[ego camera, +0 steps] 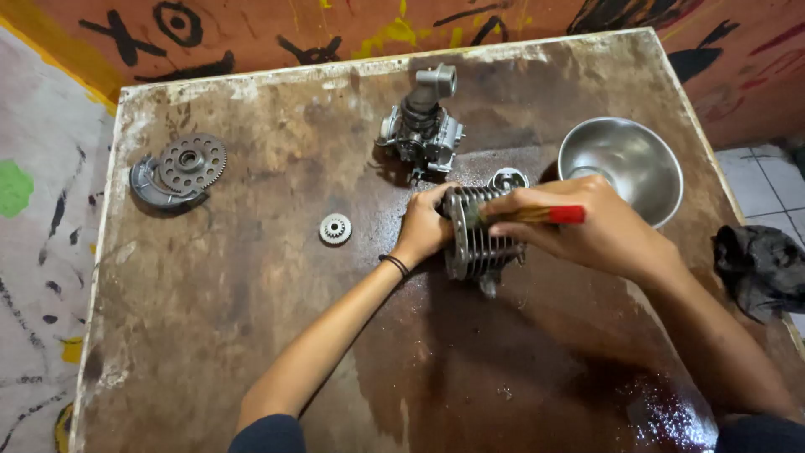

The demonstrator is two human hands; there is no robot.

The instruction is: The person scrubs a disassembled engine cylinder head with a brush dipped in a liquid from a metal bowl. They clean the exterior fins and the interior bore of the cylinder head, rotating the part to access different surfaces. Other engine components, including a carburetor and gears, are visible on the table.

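A finned metal engine cylinder (480,243) lies on its side near the middle of the stained wooden table (251,335). My left hand (426,225) grips its left end. My right hand (587,228) holds a brush with a wooden handle and red end (545,215), its bristle end resting on the cylinder's fins. A round metal part (508,179) peeks out just behind the cylinder.
An engine head assembly (423,122) stands at the back centre. A steel bowl (625,164) sits at the right. A small gear (334,228) lies left of my hands, a sprocket with a plate (180,170) far left. A dark rag (761,268) hangs off the right edge.
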